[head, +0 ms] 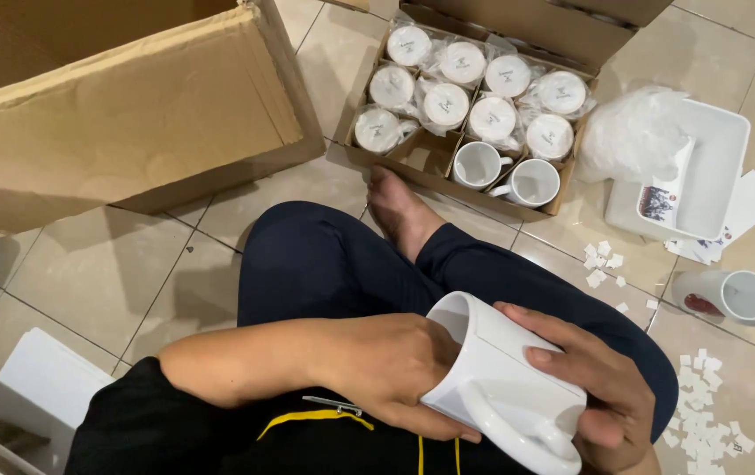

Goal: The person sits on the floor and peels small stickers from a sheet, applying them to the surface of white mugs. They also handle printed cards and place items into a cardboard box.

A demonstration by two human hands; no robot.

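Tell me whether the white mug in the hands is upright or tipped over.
Tipped. The white mug lies on its side between left hand and right hand, mouth toward the left hand, handle facing down.

White mug (496, 378); navy trousers (325, 264); brown cardboard box (122, 114); beige floor tiles (96, 273).

Both hands, left hand (395, 374) and right hand (589, 387), hold white mug (501, 383).
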